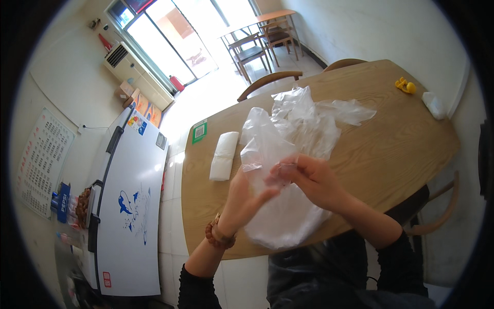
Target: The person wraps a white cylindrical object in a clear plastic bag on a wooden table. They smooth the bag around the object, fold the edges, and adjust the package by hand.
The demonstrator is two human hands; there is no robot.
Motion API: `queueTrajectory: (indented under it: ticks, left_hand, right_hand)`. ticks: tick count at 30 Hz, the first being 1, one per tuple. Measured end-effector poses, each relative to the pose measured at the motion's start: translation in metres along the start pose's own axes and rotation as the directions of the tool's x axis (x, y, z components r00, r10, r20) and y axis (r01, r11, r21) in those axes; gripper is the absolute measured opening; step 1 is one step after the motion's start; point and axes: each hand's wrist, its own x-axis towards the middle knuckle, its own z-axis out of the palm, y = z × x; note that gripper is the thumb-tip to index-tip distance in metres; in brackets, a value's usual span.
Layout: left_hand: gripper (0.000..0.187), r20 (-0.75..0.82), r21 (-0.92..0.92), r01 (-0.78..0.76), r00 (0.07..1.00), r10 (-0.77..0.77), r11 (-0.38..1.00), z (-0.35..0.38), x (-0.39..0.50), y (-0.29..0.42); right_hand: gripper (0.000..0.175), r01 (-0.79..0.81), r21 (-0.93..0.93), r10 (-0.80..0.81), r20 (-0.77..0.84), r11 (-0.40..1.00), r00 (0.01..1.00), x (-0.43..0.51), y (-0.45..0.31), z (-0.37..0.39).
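Note:
A translucent plastic bag point(266, 143) is up between my hands over the near part of a wooden table point(386, 154). My right hand point(308, 174) pinches the bag's edge between thumb and fingers. My left hand point(247, 197), with a beaded bracelet at the wrist, is at the bag's left side with the thumb apart; its fingers are partly behind the film, so its grip cannot be told. A white bundle of plastic bags point(287, 226) lies below my hands at the table's near edge. Beyond them are crumpled clear bags point(305, 119). A folded white pack point(224, 156) lies left.
A green card with a printed code point(199, 131) is at the table's left edge. A yellow object point(405, 85) and a white packet point(433, 105) lie far right. Wooden chairs point(270, 79) stand around the table. A white chest freezer point(131, 208) is on the left.

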Motion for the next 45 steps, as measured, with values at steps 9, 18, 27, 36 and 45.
queueTrajectory:
  ticks: [9,18,27,36,45]
  left_hand:
    - [0.019,-0.532,0.21,-0.059,0.831,0.165,0.976,-0.019,0.019,0.033]
    - [0.011,0.003,0.486,-0.241,0.962,0.275,0.84,0.027,0.006,0.056]
    - [0.02,0.484,-0.024,-0.557,0.721,0.497,0.83,0.095,-0.024,0.087]
    - [0.037,-0.266,-0.42,-0.13,0.964,0.015,0.898,-0.011,-0.073,0.11]
    - [0.011,-0.088,0.522,-0.154,0.968,0.233,0.839,-0.023,-0.039,0.115]
  right_hand:
    - [0.018,0.209,-0.37,-0.346,-0.357,0.905,0.868,0.012,-0.025,-0.062]
    - [0.038,0.168,-0.472,-0.468,-0.643,0.865,0.606,-0.091,0.066,-0.049]
    - [0.035,0.382,0.426,-0.471,0.124,0.82,0.873,-0.018,0.028,-0.023]
    - [0.038,0.788,-0.527,-0.05,0.821,0.319,0.569,0.01,-0.026,0.007]
    - [0.035,0.255,-0.682,0.415,0.654,0.685,0.633,-0.008,0.01,0.039]
